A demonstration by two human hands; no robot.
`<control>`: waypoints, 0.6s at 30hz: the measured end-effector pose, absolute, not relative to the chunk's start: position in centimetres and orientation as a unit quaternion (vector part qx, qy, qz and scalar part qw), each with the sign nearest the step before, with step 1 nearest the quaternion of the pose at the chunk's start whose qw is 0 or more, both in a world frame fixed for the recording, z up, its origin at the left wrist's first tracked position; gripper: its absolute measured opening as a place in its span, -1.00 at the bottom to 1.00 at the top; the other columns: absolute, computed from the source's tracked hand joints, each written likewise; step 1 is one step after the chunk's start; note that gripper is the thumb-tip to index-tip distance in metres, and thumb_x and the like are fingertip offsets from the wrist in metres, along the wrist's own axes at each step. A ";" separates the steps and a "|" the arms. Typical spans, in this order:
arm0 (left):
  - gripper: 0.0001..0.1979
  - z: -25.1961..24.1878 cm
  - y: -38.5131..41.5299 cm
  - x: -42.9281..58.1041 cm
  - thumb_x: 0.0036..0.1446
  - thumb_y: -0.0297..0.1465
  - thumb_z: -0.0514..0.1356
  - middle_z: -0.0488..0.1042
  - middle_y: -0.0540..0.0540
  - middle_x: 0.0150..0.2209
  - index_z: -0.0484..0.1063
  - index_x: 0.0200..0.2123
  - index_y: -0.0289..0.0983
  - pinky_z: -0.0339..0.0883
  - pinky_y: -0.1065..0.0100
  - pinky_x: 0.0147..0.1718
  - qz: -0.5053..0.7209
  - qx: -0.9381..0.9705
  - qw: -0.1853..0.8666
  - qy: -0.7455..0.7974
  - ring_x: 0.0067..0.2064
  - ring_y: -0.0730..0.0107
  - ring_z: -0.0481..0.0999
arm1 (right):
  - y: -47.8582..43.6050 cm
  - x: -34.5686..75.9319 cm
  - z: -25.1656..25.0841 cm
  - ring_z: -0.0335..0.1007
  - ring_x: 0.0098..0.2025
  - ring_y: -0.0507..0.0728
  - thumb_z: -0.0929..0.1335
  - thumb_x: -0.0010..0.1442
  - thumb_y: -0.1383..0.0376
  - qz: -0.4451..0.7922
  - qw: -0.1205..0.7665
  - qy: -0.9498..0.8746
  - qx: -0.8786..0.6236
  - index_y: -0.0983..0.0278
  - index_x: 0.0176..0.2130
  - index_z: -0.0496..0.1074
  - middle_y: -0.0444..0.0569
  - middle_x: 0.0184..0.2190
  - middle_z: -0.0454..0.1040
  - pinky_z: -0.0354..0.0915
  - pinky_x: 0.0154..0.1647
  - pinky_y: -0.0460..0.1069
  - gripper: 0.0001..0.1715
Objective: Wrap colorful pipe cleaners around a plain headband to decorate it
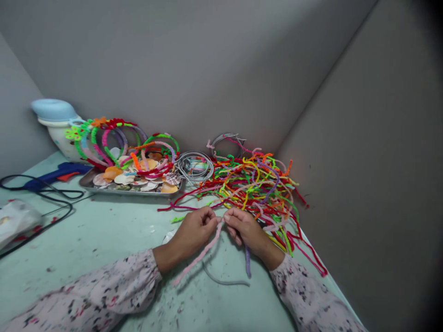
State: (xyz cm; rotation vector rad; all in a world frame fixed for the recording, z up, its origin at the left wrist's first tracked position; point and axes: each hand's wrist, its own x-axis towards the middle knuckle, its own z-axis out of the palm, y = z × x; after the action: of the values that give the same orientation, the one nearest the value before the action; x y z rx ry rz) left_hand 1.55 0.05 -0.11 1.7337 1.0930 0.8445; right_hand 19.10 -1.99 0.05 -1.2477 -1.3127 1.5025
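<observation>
My left hand (pixel 195 233) is closed in a pinch on the upper end of a pink pipe cleaner (pixel 202 253), whose fuzzy length hangs down toward me. Right beside it, the thumb and forefinger of my right hand (pixel 247 230) are pinched together, almost touching the left fingertips. Whatever lies between the right fingers is too small to make out. Below both hands a thin grey wire (pixel 226 281) curves over the table. A purple pipe cleaner (pixel 248 263) sticks out from under my right hand.
Behind my hands lies a tangled heap of coloured pipe cleaners (pixel 249 182), next to coiled grey wire (pixel 195 166). A metal tray (pixel 131 191) holds shells and pipe-cleaner-wrapped rings (pixel 110 143). At left are a blue glue gun (pixel 55 177), its black cord (pixel 65 210) and a blue-lidded container (pixel 64 133).
</observation>
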 end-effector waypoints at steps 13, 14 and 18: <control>-0.80 0.0 -0.3 1.5 0.15 -0.27 0.08 0.29 0.06 -0.56 0.30 -0.43 -0.27 0.03 0.46 -0.51 0.331 0.722 0.407 0.452 -0.50 0.49 0.22 | -2.0 19.1 0.0 0.03 -0.77 -0.11 0.27 0.21 0.14 0.584 0.383 -0.524 -0.487 0.26 -0.39 0.27 -0.30 -0.71 0.25 -0.07 -0.76 -0.18 -0.75; -0.80 0.0 -0.3 1.4 0.15 -0.28 0.08 0.29 0.06 -0.55 0.30 -0.42 -0.28 0.04 0.46 -0.51 0.334 0.717 0.416 0.448 -0.50 0.49 0.22 | -2.0 19.1 0.0 0.03 -0.77 -0.11 0.28 0.21 0.14 0.587 0.383 -0.522 -0.486 0.26 -0.39 0.27 -0.30 -0.71 0.25 -0.07 -0.77 -0.18 -0.75; -0.80 0.0 -0.2 1.4 0.15 -0.26 0.09 0.29 0.06 -0.54 0.30 -0.40 -0.28 0.07 0.47 -0.51 0.342 0.703 0.447 0.433 -0.49 0.50 0.22 | -1.9 19.1 -0.2 0.03 -0.78 -0.11 0.29 0.20 0.14 0.594 0.391 -0.513 -0.481 0.26 -0.39 0.27 -0.30 -0.71 0.24 -0.07 -0.78 -0.18 -0.76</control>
State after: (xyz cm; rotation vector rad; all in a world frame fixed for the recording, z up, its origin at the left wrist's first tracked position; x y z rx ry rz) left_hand 1.36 -0.24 -0.03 1.7410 1.0728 0.8478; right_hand 19.13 -1.91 -0.16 -1.2222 -1.3035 1.5087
